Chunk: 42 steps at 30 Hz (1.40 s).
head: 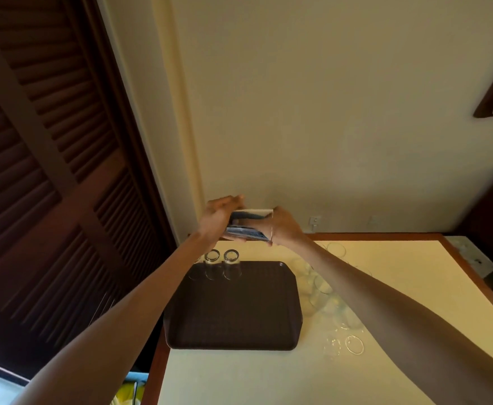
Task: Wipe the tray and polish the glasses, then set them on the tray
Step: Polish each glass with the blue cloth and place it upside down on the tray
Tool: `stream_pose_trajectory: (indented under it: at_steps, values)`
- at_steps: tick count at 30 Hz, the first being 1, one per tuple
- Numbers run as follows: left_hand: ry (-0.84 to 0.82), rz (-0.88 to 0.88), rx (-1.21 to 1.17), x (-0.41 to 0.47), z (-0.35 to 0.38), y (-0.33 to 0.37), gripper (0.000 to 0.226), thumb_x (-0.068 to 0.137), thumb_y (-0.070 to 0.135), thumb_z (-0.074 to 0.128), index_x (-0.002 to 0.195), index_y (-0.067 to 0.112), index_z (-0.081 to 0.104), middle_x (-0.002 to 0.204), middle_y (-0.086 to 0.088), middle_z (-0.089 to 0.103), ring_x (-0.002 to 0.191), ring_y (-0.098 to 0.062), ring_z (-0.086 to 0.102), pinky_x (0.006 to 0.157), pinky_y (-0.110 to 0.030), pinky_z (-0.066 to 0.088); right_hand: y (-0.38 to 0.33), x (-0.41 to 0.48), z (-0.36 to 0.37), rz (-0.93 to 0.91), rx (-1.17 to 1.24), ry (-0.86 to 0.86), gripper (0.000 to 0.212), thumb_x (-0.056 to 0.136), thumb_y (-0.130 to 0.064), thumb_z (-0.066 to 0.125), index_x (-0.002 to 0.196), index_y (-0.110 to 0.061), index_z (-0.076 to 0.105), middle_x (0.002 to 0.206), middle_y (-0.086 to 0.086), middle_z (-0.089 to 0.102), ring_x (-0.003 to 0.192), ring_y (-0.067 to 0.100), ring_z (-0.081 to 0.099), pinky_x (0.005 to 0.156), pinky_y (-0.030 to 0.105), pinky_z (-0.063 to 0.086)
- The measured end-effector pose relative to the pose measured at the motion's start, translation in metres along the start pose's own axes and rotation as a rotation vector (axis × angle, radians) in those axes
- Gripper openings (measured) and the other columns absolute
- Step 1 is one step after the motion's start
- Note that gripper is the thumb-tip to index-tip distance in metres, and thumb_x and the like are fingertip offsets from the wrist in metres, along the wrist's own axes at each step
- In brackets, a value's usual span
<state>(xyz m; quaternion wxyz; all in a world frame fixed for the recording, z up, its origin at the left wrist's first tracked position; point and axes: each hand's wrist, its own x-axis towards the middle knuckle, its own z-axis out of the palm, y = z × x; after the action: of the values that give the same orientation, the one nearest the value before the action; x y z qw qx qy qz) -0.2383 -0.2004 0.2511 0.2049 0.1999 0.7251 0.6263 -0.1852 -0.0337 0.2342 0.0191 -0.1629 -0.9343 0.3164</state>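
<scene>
Spreading across the lower right of the view is the cream-topped table (400, 287) with its wood edging, pushed up against a pale wall, and a dark louvred door (49, 141) is filling the whole left side. Sitting on the table's near-left part is the dark brown textured tray (239, 317), lying flat with most of its surface bare. Along the tray's far-left edge, upturned glasses are standing in a row: two are showing clearly, one (212, 263) and its neighbour (231, 263) just beside it, bases up, and a third fainter shape to their left is too hard to make out. Off the tray's right edge, a cluster of clear glasses (327, 305) is waiting on the bare tabletop, running from the far side toward the near side, their outlines nearly vanishing against the cream surface, so I cannot tell how many there are.

Up above the tray's far edge, both arms are reaching out. The right hand (286, 226) is gripping a tumbler (254, 220) tipped on its side in mid-air, fingers wrapped around its base end. The left hand (220, 217) is pressing a blue cloth (248, 232) at the glass's open end, fingers closed on the fabric, with part of the cloth showing through the glass wall.
</scene>
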Motion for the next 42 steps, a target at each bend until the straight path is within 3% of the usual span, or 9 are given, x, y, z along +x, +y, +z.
stream_pose_trajectory:
  at_steps: [5,8,11,16,21,26,30,35,42]
  values:
    - [0.013,-0.334,-0.168,-0.001,0.004,0.003,0.034,0.105,0.041,0.053,0.100,0.010,0.063,0.073,-0.005,0.073,0.062,-0.018,0.072,0.053,-0.030,0.058,-0.015,-0.017,-0.019,-0.427,-0.566,0.385,0.012,0.084,-0.010,0.063,0.086,-0.018,0.073,0.073,0.004,0.070,0.063,0.024,0.058,0.056,0.026,0.032]
    - [0.097,-0.286,-0.046,0.000,0.008,-0.001,0.034,0.107,0.038,0.053,0.097,0.009,0.065,0.076,-0.007,0.071,0.059,-0.016,0.071,0.050,-0.029,0.056,-0.007,-0.011,-0.004,-0.378,-0.484,0.383,0.007,0.081,-0.010,0.071,0.082,-0.018,0.071,0.072,0.002,0.069,0.063,0.021,0.057,0.056,0.026,0.042]
    - [0.142,-0.096,0.053,0.001,0.004,-0.005,0.041,0.108,0.040,0.050,0.100,0.004,0.067,0.084,-0.015,0.071,0.066,-0.020,0.075,0.051,-0.031,0.058,0.004,-0.003,0.012,-0.161,-0.108,0.212,0.018,0.084,-0.018,0.078,0.099,-0.009,0.072,0.086,0.003,0.072,0.076,0.021,0.066,0.064,0.029,0.047]
    - [0.161,0.197,0.185,-0.002,0.000,-0.011,0.045,0.108,0.036,0.053,0.097,-0.005,0.068,0.088,-0.024,0.070,0.070,-0.030,0.076,0.049,-0.035,0.061,-0.008,-0.003,0.019,0.223,0.399,-0.315,0.060,0.083,-0.074,0.059,0.075,-0.014,0.066,0.053,0.001,0.060,0.042,0.015,0.045,0.040,0.020,0.035]
    - [-0.040,-0.120,-0.137,0.001,-0.007,-0.009,0.051,0.107,0.049,0.045,0.104,0.002,0.065,0.086,-0.013,0.070,0.075,-0.024,0.071,0.058,-0.033,0.058,0.000,-0.005,0.004,-0.207,-0.307,0.216,0.016,0.085,-0.019,0.075,0.098,-0.010,0.073,0.086,0.004,0.073,0.074,0.022,0.065,0.062,0.025,0.045]
    - [0.056,-0.283,-0.078,0.005,-0.001,-0.001,0.042,0.106,0.046,0.051,0.096,0.007,0.064,0.066,-0.003,0.070,0.054,-0.013,0.069,0.054,-0.032,0.056,-0.007,-0.004,0.002,-0.437,-0.512,0.444,0.008,0.080,-0.011,0.072,0.077,-0.019,0.071,0.061,-0.001,0.064,0.054,0.018,0.057,0.052,0.023,0.045]
    - [0.138,-0.105,0.092,0.010,-0.005,-0.008,0.055,0.105,0.052,0.050,0.094,-0.001,0.061,0.082,-0.019,0.063,0.071,-0.032,0.071,0.054,-0.041,0.061,0.004,0.009,0.018,-0.166,-0.169,0.237,0.017,0.085,-0.021,0.078,0.098,-0.011,0.073,0.087,0.002,0.073,0.073,0.021,0.063,0.060,0.024,0.044]
    - [0.145,0.110,0.171,0.007,-0.006,-0.015,0.052,0.107,0.043,0.050,0.099,-0.006,0.066,0.091,-0.031,0.069,0.070,-0.032,0.076,0.048,-0.033,0.060,-0.009,0.001,0.021,0.223,0.380,-0.271,0.060,0.086,-0.070,0.059,0.083,-0.011,0.070,0.054,0.002,0.059,0.042,0.014,0.045,0.038,0.020,0.033]
    - [0.013,-0.277,-0.195,0.009,-0.012,-0.011,0.050,0.106,0.053,0.046,0.107,0.007,0.065,0.081,-0.008,0.070,0.074,-0.020,0.074,0.061,-0.034,0.059,-0.017,-0.009,-0.001,-0.262,-0.350,0.319,0.013,0.083,-0.005,0.064,0.088,-0.012,0.074,0.076,0.003,0.068,0.066,0.019,0.057,0.053,0.022,0.037]
